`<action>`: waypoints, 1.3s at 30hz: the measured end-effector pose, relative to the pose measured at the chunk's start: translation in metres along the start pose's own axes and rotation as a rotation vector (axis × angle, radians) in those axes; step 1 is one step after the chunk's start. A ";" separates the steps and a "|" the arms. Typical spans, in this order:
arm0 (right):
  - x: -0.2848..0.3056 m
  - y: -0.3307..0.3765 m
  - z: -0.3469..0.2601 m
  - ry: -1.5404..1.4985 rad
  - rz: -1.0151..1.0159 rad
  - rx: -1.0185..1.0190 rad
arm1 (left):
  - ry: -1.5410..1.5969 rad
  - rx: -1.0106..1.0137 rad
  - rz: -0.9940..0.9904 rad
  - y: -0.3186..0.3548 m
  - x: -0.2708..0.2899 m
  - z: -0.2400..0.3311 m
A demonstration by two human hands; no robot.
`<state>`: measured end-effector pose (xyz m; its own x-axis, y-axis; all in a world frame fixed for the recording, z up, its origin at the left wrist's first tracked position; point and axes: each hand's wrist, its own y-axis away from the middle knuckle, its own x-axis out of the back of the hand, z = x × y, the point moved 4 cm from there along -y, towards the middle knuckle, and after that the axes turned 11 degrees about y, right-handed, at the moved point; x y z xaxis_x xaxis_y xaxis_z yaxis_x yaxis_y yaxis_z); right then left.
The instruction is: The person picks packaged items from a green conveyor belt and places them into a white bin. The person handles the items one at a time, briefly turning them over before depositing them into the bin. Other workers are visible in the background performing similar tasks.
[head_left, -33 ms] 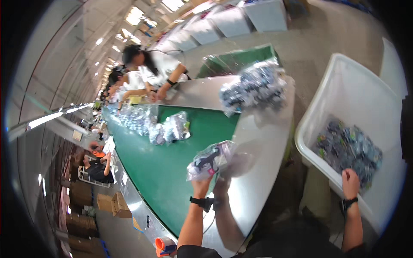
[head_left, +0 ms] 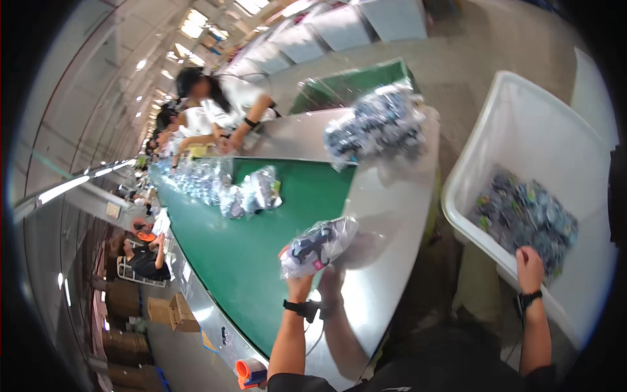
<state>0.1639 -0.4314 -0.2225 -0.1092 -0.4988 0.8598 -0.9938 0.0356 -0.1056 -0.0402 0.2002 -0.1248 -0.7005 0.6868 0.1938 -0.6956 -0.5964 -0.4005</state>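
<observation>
My left hand is closed under a clear plastic bag with dark, white and pink contents. The bag is held up over the edge between the green conveyor belt and the metal table rim; its exact contents are hard to make out. My right hand is at the near side of a white tub, its fingers curled beside a heap of greyish-blue bagged items. Whatever those fingers hold, if anything, is hidden. Each wrist has a black band.
Bagged bundles lie on the belt, and a large pile of bags rests on the metal tabletop. Behind it stands a green bin. Co-workers line the far side. An orange tape dispenser sits at the near-left edge.
The whole view has shifted slightly, so most things sit a little further left. The bag in my left hand has tilted a little. My right hand stays at the tub.
</observation>
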 end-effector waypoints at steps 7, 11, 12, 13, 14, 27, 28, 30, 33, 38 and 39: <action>0.008 0.001 -0.009 -0.016 -0.070 -0.026 | 0.314 0.491 0.020 0.062 0.022 0.006; 0.009 0.001 -0.011 -0.054 -0.103 -0.047 | 0.467 0.578 0.071 0.075 0.024 0.002; 0.009 0.002 -0.010 -0.076 -0.101 -0.054 | 0.571 0.689 0.175 0.077 0.023 0.001; 0.009 0.002 -0.009 -0.076 -0.105 -0.051 | 0.669 0.750 0.205 0.078 0.019 0.006; 0.009 0.002 -0.008 -0.061 -0.103 -0.049 | 0.655 0.766 0.169 0.076 0.015 0.014; -0.022 0.047 -0.202 -0.736 -0.665 0.227 | 0.449 0.670 -0.290 0.077 -0.116 0.078; -0.028 0.052 -0.220 -0.761 -0.739 0.270 | 0.483 0.654 -0.327 0.080 -0.126 0.081; -0.037 0.063 -0.239 -0.580 -0.773 0.370 | 0.477 0.667 -0.323 0.086 -0.139 0.085; -0.049 0.065 -0.237 -0.724 -0.828 0.281 | 0.456 0.629 -0.328 0.090 -0.145 0.090; -0.065 0.070 -0.221 -1.031 -1.174 -0.039 | 0.495 0.733 -0.307 0.098 -0.147 0.093; -0.062 0.070 -0.218 -1.116 -1.180 -0.065 | 0.525 0.735 -0.298 0.099 -0.149 0.093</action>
<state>0.0965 -0.2089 -0.1746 0.7134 -0.6183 -0.3299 -0.5111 -0.7811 0.3587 -0.0198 0.0004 -0.1095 -0.4413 0.8453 -0.3013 -0.8855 -0.3557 0.2990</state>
